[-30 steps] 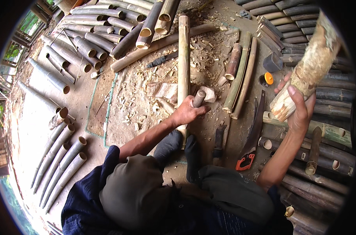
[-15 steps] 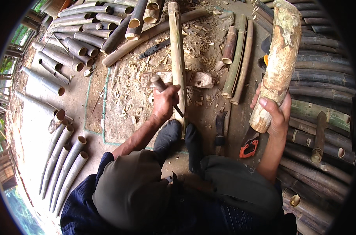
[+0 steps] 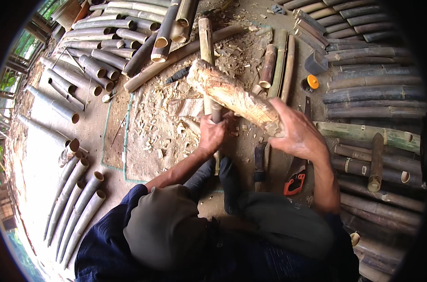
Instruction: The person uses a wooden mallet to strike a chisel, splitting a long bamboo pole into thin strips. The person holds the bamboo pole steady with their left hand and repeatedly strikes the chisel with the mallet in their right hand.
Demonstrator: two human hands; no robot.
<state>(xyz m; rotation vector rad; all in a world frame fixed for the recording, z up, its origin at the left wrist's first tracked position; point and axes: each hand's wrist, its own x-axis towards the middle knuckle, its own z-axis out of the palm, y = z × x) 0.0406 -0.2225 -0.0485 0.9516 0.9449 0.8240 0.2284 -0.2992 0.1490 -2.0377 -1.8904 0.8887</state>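
Observation:
My left hand (image 3: pixel 212 135) is closed round the upright handle of a chisel (image 3: pixel 216 113), whose lower end is hidden in this view. Beneath it a split-faced bamboo pole (image 3: pixel 206 41) runs away from between my feet, across a wooden block (image 3: pixel 185 107). My right hand (image 3: pixel 301 132) grips the near end of a thick, rough wooden log club (image 3: pixel 237 97). The club slants to the upper left over the pole and the chisel's top; whether it touches the handle I cannot tell.
Right of my feet lie a dark-bladed tool (image 3: pixel 260 157) and a saw with an orange handle (image 3: pixel 294 184). Beyond sits a yellow-topped round object (image 3: pixel 312 82). Bamboo stacks (image 3: pixel 373 96) line the right; more bamboo tubes (image 3: pixel 107 56) lie left. Wood chips litter the sack mat (image 3: pixel 143 157).
The log club has swung down and left from upright at the right to slant over the chisel. My left hand has shifted slightly right and the chisel stands more upright.

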